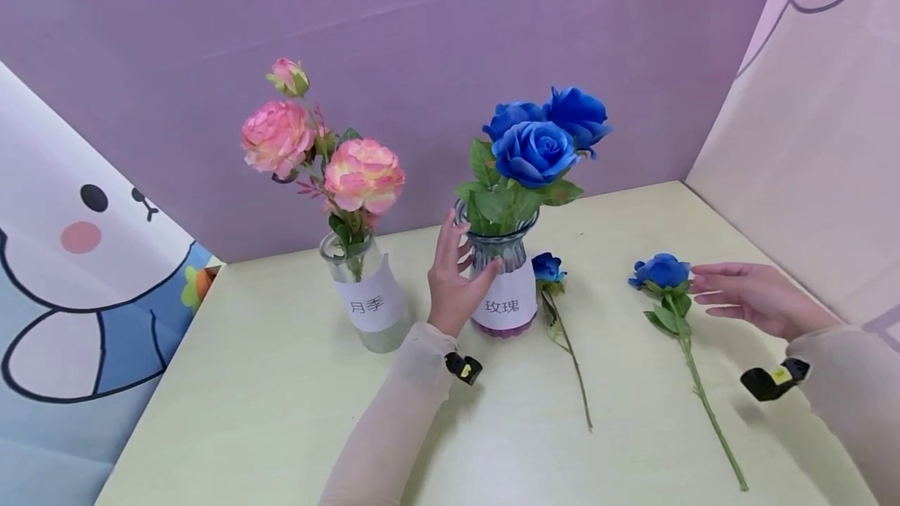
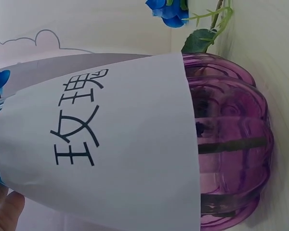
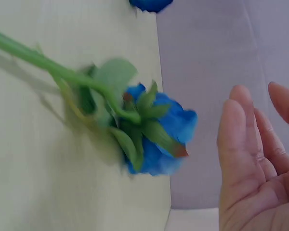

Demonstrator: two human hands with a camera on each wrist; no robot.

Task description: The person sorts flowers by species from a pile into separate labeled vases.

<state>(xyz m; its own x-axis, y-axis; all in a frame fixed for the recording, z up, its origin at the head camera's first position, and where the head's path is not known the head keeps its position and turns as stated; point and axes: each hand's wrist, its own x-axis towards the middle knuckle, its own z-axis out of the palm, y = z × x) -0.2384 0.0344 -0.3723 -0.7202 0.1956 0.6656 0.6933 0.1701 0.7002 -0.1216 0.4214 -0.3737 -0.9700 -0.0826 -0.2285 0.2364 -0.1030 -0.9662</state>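
My left hand (image 1: 457,279) holds the neck of a ribbed glass vase (image 1: 508,240), thumb in front and fingers at its left side. A white paper label with dark characters wraps this vase, whose base (image 2: 236,144) is purple glass. Several blue roses (image 1: 537,151) with green leaves stand in it. My right hand (image 1: 752,295) has its fingers extended beside the bloom of a blue rose (image 1: 661,272) lying on the table; the right wrist view shows a gap between the fingers (image 3: 236,125) and the bloom (image 3: 166,134). Another blue rose (image 1: 548,268) lies just right of the vase.
To the left stands a clear glass vase (image 1: 383,338) with a white label, holding pink flowers (image 1: 366,174). Both vases are on a pale table (image 1: 267,412). A purple backdrop (image 1: 422,37) rises behind, with printed panels at either side.
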